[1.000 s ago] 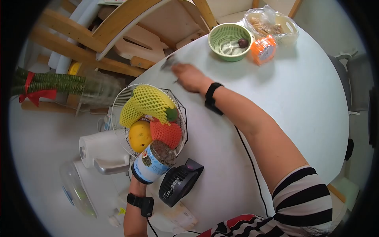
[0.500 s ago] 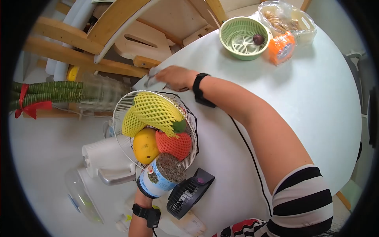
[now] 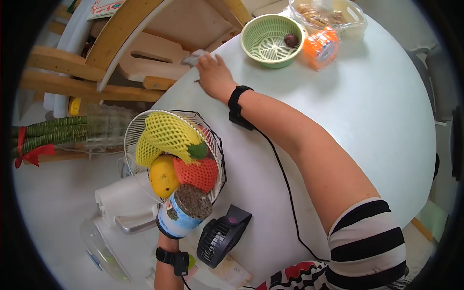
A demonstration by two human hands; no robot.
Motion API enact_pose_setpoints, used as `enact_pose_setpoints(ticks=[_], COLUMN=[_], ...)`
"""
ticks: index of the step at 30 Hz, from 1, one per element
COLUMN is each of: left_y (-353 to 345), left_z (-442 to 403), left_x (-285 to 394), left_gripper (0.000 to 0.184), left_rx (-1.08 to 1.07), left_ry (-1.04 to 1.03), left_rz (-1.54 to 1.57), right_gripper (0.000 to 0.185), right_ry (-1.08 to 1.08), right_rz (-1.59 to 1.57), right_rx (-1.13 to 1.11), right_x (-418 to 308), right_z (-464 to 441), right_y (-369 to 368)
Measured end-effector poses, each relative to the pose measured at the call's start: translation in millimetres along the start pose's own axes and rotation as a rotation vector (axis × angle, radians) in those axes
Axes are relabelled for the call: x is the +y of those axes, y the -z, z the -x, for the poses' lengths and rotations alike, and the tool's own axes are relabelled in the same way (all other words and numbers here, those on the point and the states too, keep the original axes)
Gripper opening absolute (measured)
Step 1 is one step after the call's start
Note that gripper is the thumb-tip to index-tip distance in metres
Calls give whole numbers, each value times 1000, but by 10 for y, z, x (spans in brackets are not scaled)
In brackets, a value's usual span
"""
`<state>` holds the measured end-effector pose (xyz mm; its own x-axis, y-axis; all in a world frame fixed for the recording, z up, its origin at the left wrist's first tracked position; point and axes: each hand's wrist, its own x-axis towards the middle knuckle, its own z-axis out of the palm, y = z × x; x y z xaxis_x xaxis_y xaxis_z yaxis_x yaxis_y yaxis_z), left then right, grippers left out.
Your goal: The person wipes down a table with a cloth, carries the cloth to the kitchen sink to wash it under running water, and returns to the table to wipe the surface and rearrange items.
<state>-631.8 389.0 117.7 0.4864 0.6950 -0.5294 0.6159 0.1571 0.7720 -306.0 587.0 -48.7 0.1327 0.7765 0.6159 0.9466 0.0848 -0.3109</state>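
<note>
Well to the left of both hands, green stalks point(image 3: 55, 135) tied with a red ribbon point(image 3: 35, 154) stand in a clear vase point(image 3: 108, 126). Beyond the right hand, on that same side, a box point(image 3: 105, 7) carries red and green print too small to read. The kettle point(image 3: 126, 202) sits just left of the left hand point(image 3: 168, 242), most of which the jar point(image 3: 178, 217) hides; I can't tell whether it grips anything. The jar's blue-and-white label has a picture and characters I can't make out. Right beside it, between the hands, is the fruit basket point(image 3: 218, 169). The grey cloth point(image 3: 192, 58) is at the desk's point(image 3: 367, 121) far edge, under the fingers of the right hand point(image 3: 215, 76), which are closed on it. The fan point(image 3: 224, 236) stands right of the left hand. Right of the right hand come a green colander point(image 3: 268, 50) and an orange pack point(image 3: 320, 48), its round label illegible.
</note>
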Motion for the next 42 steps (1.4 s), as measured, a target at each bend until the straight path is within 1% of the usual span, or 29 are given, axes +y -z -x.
enact_pose_setpoints(ticks=[2, 3, 5, 6, 7, 9, 11, 13, 15, 17, 18, 19, 21, 22, 25, 27, 28, 29, 30, 33, 35, 37, 38, 39, 41, 42], left_y=[22, 38, 58, 65, 74, 69, 58, 84, 150, 282, -193, -117, 12, 24, 38, 9, -10, -26, -33, -117, 63, -25, 94, 108, -12, -55], left_z=[-78, -128, -253, -329, -387, -532, -659, -794, -928, -1130, -954, -1053, -1275, -1332, -1476, -1494, -1513, -1540, -1488, -1070, -808, -220, -80, 176, 877, 1133], left_x=[-18, -15, -12, -10, -9, -5, 16, 14, -28, -232, 662, 541, 332, 337, 285, 286, 302, 324, 331, 499, 290, 550, 382, 394, 563, 536], left_gripper=[46, 47, 47, 47, 47, 47, 48, 48, 48, 46, 45, 43, 41, 40, 35, 33, 33, 33, 33, 39, 43, 49, 55, 55, 57, 57], left_rx=[5, 2, -7, -16, -25, -48, -66, -80, -83, -12, 351, 324, 252, 223, 138, 175, 179, 139, 118, 142, 126, 263, 260, 293, 227, 252], left_ry=[45, 66, 109, 124, 137, 153, 160, 155, 150, 139, 215, 175, 116, 78, -27, 0, 3, -6, -7, 68, 164, 94, 76, 76, 39, 43], left_rz=[276, 424, 698, 806, 893, 1032, 1121, 1173, 1188, 1146, 930, 965, 907, 890, 884, 907, 910, 938, 964, 961, 944, 668, 707, 722, 622, 634], right_gripper=[41, 41, 37, 37, 37, 40, 43, 45, 47, 47, 47, 48, 47, 49, 49, 50, 51, 52, 52, 50, 49, 49, 50, 50, 53, 55], right_ry=[-91, -91, -145, -134, -134, -174, -172, -66, -44, -55, -65, -74, -83, -102, -62, -68, -73, -77, -70, -194, -169, -106, -66, -38, 70, 144], right_rz=[45, 52, 23, 33, 40, 28, 52, 5, -39, -143, -137, -132, -64, -40, -11, -37, -72, -108, -130, -38, -15, -46, -55, -76, -140, -197], right_rx=[85, 84, 12, 70, 70, -77, -88, -39, -92, -128, -152, -176, -151, -163, -222, -230, -191, -152, -162, -141, -124, -144, -149, -155, -318, -374], right_x=[188, 227, 260, 276, 266, 245, 261, 284, 351, 408, 423, 445, 541, 566, 607, 555, 569, 602, 596, 401, 371, 167, 68, -15, -262, -437], right_z=[-20, 5, 94, 159, 224, 423, 667, 930, 1154, 1432, 1550, 1675, 1992, 2117, 2139, 1986, 1868, 1750, 1644, 1510, 1563, 1626, 1646, 1743, 2046, 2139], right_y=[71, 133, 268, 303, 432, 708, 926, 1167, 1558, 1867, 2085, 2289, 2560, 2677, 2792, 2650, 2494, 2379, 2288, 2067, 2037, 1977, 1956, 2013, 2213, 2244])
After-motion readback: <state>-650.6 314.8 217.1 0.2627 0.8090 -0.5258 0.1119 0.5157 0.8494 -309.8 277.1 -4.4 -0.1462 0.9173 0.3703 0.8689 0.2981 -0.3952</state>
